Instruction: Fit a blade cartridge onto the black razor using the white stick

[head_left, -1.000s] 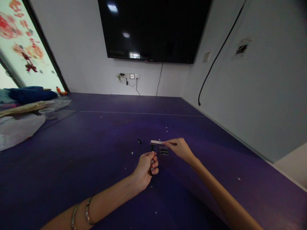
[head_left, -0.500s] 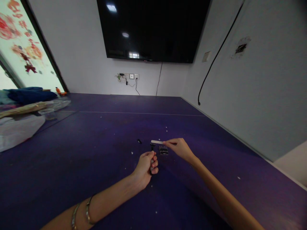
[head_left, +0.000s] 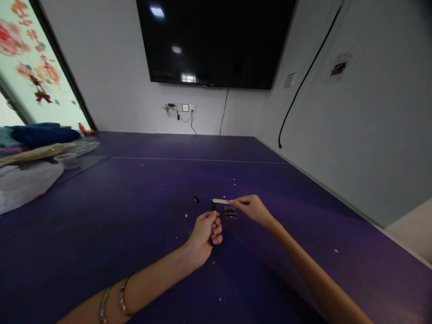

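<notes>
Left hand: the left hand (head_left: pixel 204 229) is closing its fingers around the grip of a slim dark tool (head_left: pixel 213 207), which is standing roughly upright, its top poking out above the thumb and its lower end showing below the fist.
Right hand: the right hand (head_left: pixel 251 208) is pinching one end of a pale stick (head_left: pixel 221 201) between thumb and fingertips.
Between the hands: the two hands are staying apart, with the stick bridging the gap; it is lying nearly level, its free tip reaching the tool's top. Whether the two are touching, I cannot tell.
Case: a small clear case (head_left: pixel 231 212) with dark parts is resting on the purple surface (head_left: pixel 135 216), just below the stick and right of the tool.
Black piece: a small black piece (head_left: pixel 196 199) is lying left of the tool, near it but apart.
Scraps: tiny white scraps (head_left: pixel 186 215) are dotting the surface.
Left forearm: two bangles (head_left: pixel 122 297) are circling it.
Far left: blue cloth (head_left: pixel 45 133) and a whitish bag (head_left: pixel 32 182) are lying in a heap.
Walls: a TV (head_left: pixel 216 40) is hanging above sockets (head_left: pixel 185 108); a black cable (head_left: pixel 303 83) is trailing down at right.
</notes>
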Tool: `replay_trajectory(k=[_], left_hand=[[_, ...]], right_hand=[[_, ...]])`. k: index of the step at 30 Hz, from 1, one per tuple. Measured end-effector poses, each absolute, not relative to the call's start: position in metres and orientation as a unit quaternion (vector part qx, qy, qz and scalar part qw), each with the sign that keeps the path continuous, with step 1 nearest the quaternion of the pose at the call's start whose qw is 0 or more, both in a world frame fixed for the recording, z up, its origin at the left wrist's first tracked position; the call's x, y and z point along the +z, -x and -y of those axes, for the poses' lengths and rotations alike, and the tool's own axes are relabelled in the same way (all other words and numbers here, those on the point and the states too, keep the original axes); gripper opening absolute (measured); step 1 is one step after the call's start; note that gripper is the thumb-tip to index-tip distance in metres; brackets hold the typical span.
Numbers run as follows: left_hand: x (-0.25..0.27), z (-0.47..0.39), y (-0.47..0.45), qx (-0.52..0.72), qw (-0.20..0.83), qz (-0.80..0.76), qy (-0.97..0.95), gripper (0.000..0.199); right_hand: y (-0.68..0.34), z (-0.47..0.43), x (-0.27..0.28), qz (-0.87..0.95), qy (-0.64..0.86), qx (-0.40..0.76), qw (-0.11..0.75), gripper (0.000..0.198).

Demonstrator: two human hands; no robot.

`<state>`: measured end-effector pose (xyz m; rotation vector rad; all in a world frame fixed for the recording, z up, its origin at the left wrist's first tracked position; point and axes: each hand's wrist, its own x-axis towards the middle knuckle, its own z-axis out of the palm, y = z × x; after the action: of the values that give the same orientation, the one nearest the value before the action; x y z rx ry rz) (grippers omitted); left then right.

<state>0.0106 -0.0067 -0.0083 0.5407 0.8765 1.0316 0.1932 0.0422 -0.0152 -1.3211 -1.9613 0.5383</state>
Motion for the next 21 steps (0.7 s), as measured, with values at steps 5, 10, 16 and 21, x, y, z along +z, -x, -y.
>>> replay_trajectory(k=[5, 10, 16, 21], left_hand=[[-0.007, 0.008, -0.011, 0.475, 0.742, -0.405, -0.246, 0.016], [-0.003, 0.010, -0.010, 0.472, 0.747, -0.402, -0.240, 0.014], [0.004, 0.003, -0.003, 0.458, 0.758, -0.383, -0.265, 0.008], [0.016, -0.010, 0.008, 0.482, 0.749, -0.342, -0.298, 0.003]], right_hand=[[-0.193, -0.042, -0.014, 0.747, 0.523, 0.194, 0.362, 0.042], [-0.194, -0.044, -0.014, 0.733, 0.537, 0.198, 0.369, 0.041], [-0.198, -0.050, -0.015, 0.664, 0.545, 0.231, 0.457, 0.046], [-0.190, -0.045, -0.010, 0.642, 0.538, 0.270, 0.475, 0.046]])
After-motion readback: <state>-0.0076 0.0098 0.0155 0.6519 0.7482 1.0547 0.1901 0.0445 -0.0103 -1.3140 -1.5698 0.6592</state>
